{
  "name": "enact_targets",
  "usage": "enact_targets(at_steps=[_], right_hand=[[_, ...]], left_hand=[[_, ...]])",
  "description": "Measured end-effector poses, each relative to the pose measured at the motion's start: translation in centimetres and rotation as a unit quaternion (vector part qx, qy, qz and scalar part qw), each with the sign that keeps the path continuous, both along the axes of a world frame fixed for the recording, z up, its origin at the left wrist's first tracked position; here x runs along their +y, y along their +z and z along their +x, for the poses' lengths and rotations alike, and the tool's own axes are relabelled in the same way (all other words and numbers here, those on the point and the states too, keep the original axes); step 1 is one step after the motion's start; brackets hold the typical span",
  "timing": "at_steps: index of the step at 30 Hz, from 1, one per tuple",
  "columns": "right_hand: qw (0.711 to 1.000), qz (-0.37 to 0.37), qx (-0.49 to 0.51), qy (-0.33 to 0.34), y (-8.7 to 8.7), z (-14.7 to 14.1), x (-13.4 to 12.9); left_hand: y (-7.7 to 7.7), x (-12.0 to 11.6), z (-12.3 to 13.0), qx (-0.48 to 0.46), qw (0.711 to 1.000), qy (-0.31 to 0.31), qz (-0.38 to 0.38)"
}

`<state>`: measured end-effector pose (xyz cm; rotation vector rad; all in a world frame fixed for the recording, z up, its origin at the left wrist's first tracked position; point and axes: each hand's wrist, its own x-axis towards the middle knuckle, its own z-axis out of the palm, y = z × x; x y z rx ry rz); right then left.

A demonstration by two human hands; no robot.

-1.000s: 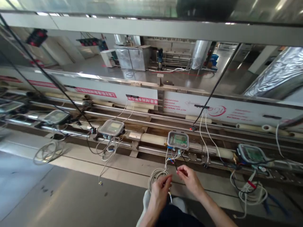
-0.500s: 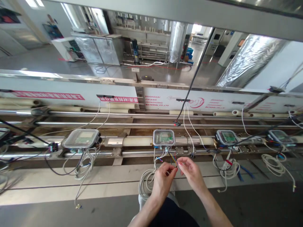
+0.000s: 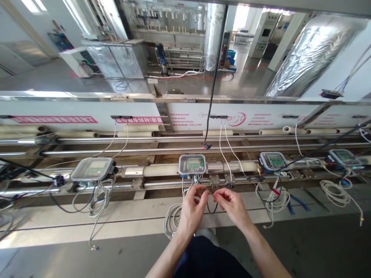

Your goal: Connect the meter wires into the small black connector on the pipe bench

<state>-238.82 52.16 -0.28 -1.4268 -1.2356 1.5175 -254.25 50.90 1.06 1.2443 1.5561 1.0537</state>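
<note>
A row of small clear-lidded boxes sits along a pale pipe point(image 3: 160, 170) that runs left to right across the middle of the frame, above the grey bench point(image 3: 58, 227). The centre box point(image 3: 192, 164) shows a green circuit board through its lid, and a bundle of thin wires point(image 3: 203, 185) drops from its lower edge toward the hands. The box at the left point(image 3: 92, 168) has a paler panel inside and loose white cables hanging under it; two more boxes at the right point(image 3: 273, 161) and far right point(image 3: 344, 157) also show green boards, with coiled white cable point(image 3: 333, 193) lying below them. A coil of white cable point(image 3: 172, 218) lies on the bench just left of the hands. The left hand point(image 3: 193, 208) comes up from the lower centre of the frame, palm turned away, fingers curled and thumb and forefinger pinched on the thin wires just below the centre box. The right hand point(image 3: 232, 204) comes in from the lower right, its forearm slanting up and left, fingers bent and its fingertips also closed on the wires, close beside the left hand. A dark loop of wire point(image 3: 212, 210) hangs between the two hands. A black cable point(image 3: 216, 69) hangs down from the top of the frame to a small connector point(image 3: 206, 146) above the centre box.
</note>
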Motion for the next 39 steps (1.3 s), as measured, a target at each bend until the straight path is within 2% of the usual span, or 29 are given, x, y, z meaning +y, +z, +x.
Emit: enact_targets(at_steps=[3, 6, 9, 15, 22, 28, 32, 35, 37, 39], right_hand=[[1.000, 0.013, -0.002, 0.009, 0.6, 0.2, 0.1], [0.999, 0.029, -0.005, 0.023, 1.1, 0.4, 0.3], [0.998, 0.043, -0.021, 0.043, 1.4, 0.5, 0.3], [0.998, 0.030, -0.025, 0.054, 1.3, 0.8, 0.1], [0.997, 0.040, -0.048, 0.053, 1.3, 0.6, 0.0], [0.994, 0.049, -0.076, 0.064, 1.7, 0.6, 0.1], [0.994, 0.071, -0.078, 0.040, 2.0, 0.5, 0.2], [0.990, 0.116, -0.079, 0.009, 2.2, 0.2, 0.3], [0.988, 0.145, -0.054, -0.013, 2.1, 0.0, 0.4], [0.990, 0.140, -0.002, -0.034, 2.0, -0.2, 0.6]], left_hand=[[1.0, 1.5, 0.0, -0.011, 0.998, -0.057, -0.003], [1.3, 2.5, 0.2, -0.065, 0.992, -0.100, -0.048], [1.3, 2.9, 0.5, -0.131, 0.984, -0.091, -0.083], [1.1, 3.2, 0.4, -0.173, 0.972, -0.113, -0.110], [1.1, 3.3, -0.1, -0.127, 0.982, -0.129, -0.057], [1.5, 3.1, -0.1, -0.153, 0.978, -0.132, -0.059], [1.6, 3.2, -0.1, -0.140, 0.984, -0.103, -0.041], [1.9, 3.4, -0.1, -0.133, 0.987, -0.090, -0.021], [2.1, 3.5, -0.1, -0.126, 0.988, -0.087, -0.012], [2.4, 3.6, 0.1, -0.127, 0.988, -0.084, -0.010]])
